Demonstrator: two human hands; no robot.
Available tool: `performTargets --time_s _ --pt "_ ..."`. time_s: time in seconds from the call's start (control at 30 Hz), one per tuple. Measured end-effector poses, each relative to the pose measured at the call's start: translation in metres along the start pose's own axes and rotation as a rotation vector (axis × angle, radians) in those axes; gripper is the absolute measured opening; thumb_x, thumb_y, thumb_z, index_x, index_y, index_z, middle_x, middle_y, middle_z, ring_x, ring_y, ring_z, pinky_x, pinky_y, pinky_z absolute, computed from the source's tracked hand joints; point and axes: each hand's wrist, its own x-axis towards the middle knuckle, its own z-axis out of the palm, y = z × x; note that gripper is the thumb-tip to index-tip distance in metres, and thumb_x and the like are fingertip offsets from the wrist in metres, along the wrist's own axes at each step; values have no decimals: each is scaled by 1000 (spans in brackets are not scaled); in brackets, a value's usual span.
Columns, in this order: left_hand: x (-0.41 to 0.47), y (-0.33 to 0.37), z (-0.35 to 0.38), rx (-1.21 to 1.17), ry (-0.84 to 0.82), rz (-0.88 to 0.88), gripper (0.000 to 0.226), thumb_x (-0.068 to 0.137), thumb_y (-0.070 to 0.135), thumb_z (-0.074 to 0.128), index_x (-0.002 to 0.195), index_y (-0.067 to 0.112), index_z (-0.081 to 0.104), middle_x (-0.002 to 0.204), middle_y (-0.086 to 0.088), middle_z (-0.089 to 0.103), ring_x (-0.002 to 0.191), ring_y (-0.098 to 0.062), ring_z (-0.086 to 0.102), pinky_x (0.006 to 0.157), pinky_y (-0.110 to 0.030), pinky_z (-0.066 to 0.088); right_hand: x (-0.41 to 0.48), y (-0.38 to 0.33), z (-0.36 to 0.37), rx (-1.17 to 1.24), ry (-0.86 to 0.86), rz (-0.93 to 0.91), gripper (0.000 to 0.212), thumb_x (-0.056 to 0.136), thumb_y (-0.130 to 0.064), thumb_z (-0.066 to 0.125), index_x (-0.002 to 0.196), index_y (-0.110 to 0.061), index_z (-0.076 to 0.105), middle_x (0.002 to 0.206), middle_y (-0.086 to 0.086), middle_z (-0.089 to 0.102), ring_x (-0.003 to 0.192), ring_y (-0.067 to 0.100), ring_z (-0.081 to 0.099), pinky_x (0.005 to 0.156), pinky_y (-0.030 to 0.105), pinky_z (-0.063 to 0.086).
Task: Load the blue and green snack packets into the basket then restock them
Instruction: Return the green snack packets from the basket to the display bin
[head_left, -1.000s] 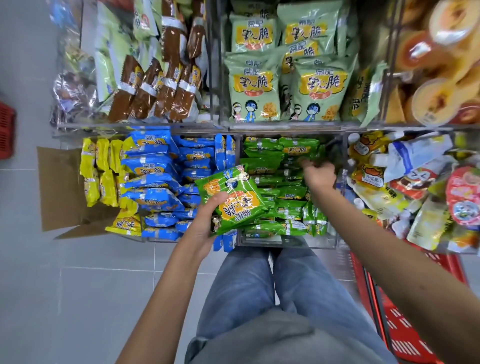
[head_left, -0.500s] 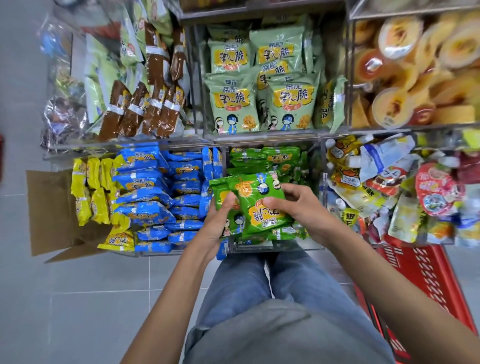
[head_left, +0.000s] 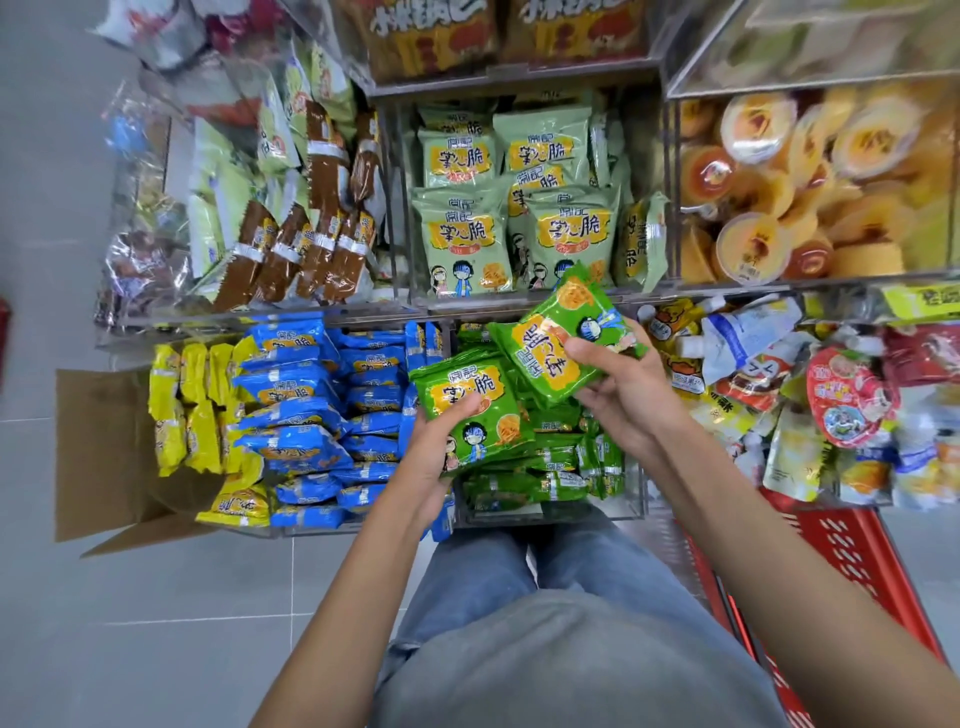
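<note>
My left hand (head_left: 435, 452) grips a bright green snack packet (head_left: 470, 410) upright over the green compartment, thumb on its front. Up and to the right, my right hand (head_left: 621, 382) holds other green snack packets (head_left: 561, 343) tilted sideways; how many I cannot tell. Beneath both hands, more green packets (head_left: 550, 467) fill the clear lower bin. Left of that bin lie stacked blue snack packets (head_left: 306, 410). The red basket (head_left: 852, 551) stands on the floor at my right, partly hidden by my right arm.
Yellow packets (head_left: 187, 415) fill the bin left of the blue ones, beside an open cardboard box (head_left: 104, 457). Pale green packets (head_left: 498, 223), brown bars (head_left: 311, 244) and orange cups (head_left: 779, 197) occupy the upper shelf. Mixed pouches (head_left: 810, 405) lie right. Grey floor tiles surround my legs.
My right hand left the bin, took green packets and lifted them up and right. My left hand keeps a green packet, now upright. The view tilted up.
</note>
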Motion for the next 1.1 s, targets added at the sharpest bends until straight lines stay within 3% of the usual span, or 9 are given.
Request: performTargets --time_s 0.07,0.2,0.37,0.47,0.57,0.7,0.83,0.97,1.1 --pt "-2 1 3 -23 -10 15 87 56 43 74 136 21 47 128 -5 61 116 -22 58 80 -33 51 -3 10 6 -54 46 -41 57 59 -2 76 108 -22 53 84 5 74 76 22 71 61 38 57" --pt "-3 2 8 -11 20 30 92 57 47 72 140 21 43 135 -3 54 126 -23 49 106 -43 40 -8 22 7 -96 133 -40 19 80 -14 70 96 -13 60 85 1 73 86 23 66 71 39 54" --pt "-3 2 6 3 51 58 101 49 51 73 140 22 42 136 -3 53 126 -23 49 102 -43 41 -14 21 -4 -268 187 -23 72 70 -18 79 132 -2 45 120 15 62 100 23 65 75 32 54" --pt "-2 0 3 2 58 60 118 42 54 75 147 24 30 147 -5 42 135 -27 39 111 -49 30 -17 13 -13 -472 130 -58 72 64 -13 83 126 -17 47 124 18 55 100 25 63 67 29 53" --pt "-4 -3 3 6 62 69 121 42 54 76 148 25 27 149 -4 39 136 -28 37 111 -50 31 -19 0 -19 -715 -18 -87 78 60 -17 85 123 -39 43 119 15 51 109 29 55 83 45 53" --pt "-6 -5 3 24 9 57 123 45 51 85 149 24 24 149 -7 39 136 -31 37 112 -52 30 -18 -16 -19 -977 -171 -85 67 58 -23 86 114 -26 50 90 4 49 75 14 51 64 28 45" --pt "-7 -4 1 39 24 73 126 44 53 85 149 24 21 148 -7 40 134 -31 40 111 -51 30 -17 -26 -19 -1121 -254 -123 54 55 -20 89 88 -18 45 81 -2 53 72 13 49 67 31 39" --pt "-8 0 2 77 22 98 126 42 59 81 149 25 22 149 -4 37 133 -28 39 111 -48 29 -18 -28 -16 -1151 -369 -49 52 62 -25 83 110 -23 63 113 -9 62 107 15 56 89 34 42" --pt "-5 -1 2 78 55 82 115 55 58 72 151 26 16 156 -1 22 139 -27 26 108 -48 24 -14 -21 -26 -925 -358 32 38 66 -22 78 101 -13 69 97 4 72 92 27 64 90 46 44"
